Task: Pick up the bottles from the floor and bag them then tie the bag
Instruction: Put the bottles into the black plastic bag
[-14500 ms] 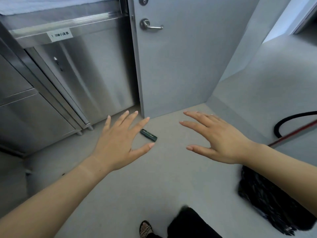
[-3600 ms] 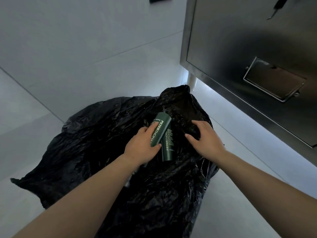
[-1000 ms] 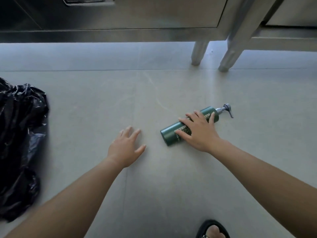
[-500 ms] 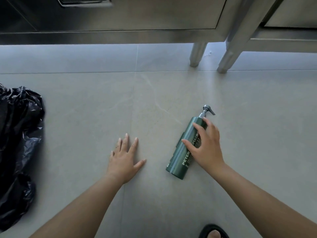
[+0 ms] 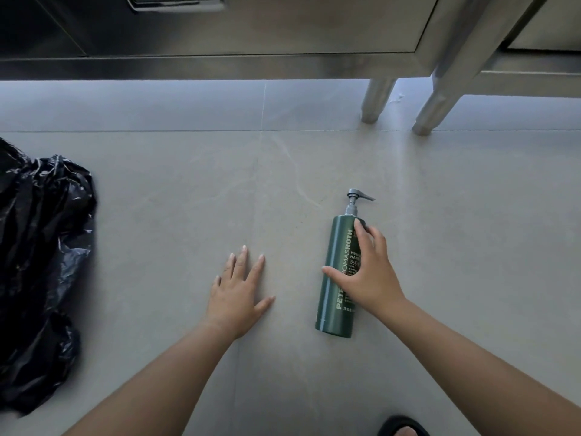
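Note:
A dark green pump bottle [image 5: 338, 247] with white lettering and a grey pump head lies on the grey floor tiles, with the pump pointing away from me. My right hand [image 5: 369, 272] covers its upper half, thumb on the left side and fingers curled over the top and right side. My left hand [image 5: 239, 294] rests flat on the floor to the left of the bottle, fingers spread, holding nothing. The crumpled black plastic bag [image 5: 41, 262] lies at the left edge, well apart from both hands. Its opening and contents are hidden.
A stainless steel cabinet [image 5: 251, 26] runs along the top on round metal legs [image 5: 377, 99], with a gap beneath it. A second steel unit's leg [image 5: 437, 105] stands to its right. My foot in a dark sandal [image 5: 404, 427] shows at the bottom edge.
My right hand has swung the bottle from lying slantwise to nearly straight, pump end away from me, base nearer to me. My left hand has stayed flat on the floor.

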The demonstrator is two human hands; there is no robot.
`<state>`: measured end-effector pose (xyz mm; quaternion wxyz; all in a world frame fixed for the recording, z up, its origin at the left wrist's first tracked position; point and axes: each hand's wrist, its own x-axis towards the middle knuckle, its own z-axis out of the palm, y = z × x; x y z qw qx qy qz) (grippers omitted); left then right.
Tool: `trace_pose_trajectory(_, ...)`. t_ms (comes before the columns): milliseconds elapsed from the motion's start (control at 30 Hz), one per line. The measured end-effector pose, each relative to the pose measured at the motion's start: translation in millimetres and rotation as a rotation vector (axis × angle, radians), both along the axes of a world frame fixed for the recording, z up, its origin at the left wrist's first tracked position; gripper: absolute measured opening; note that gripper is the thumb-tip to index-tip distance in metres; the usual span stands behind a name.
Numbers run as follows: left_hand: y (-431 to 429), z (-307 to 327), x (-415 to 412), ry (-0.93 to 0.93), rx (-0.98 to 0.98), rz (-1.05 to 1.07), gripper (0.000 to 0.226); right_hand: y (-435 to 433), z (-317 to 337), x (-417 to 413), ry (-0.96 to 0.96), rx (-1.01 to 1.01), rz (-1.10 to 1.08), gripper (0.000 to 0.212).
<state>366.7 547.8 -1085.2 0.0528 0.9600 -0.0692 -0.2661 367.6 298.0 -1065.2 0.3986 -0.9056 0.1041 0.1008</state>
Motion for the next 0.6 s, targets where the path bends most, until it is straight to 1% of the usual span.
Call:
trace_pose_trajectory(133, 2.0, 3.0, 0.3, 0.014, 0.007, -0.008, 0.079, 11.9, -5.1, 3.3, 0.044, -0.015, -0.029, 0.106)
trace_pose_trajectory(267, 14.5, 11.8, 4.9, 0.000, 0.036, -0.050, 0.073, 26.3, -7.3, 12.4, 0.016, -0.002, 0.021, 0.101)
trace_pose_trajectory(333, 28.8, 21.5, 8.3, -0.031, 0.053, -0.029, 0.070, 37.0, -5.2, 20.2, 0.010, 0.023, 0.055, 0.097)
trace_pose_trajectory(467, 71.0, 49.9, 16.1, -0.098, 0.081, 0.052, 0.066, 70.4, 7.5, 42.4, 0.020, 0.104, 0.179, 0.089)
trace_pose_trajectory(600, 126.5, 90.1, 26.2, -0.192, 0.111, 0.098, 0.065, 125.1, 38.9, 72.1, -0.014, 0.142, 0.349, 0.088)
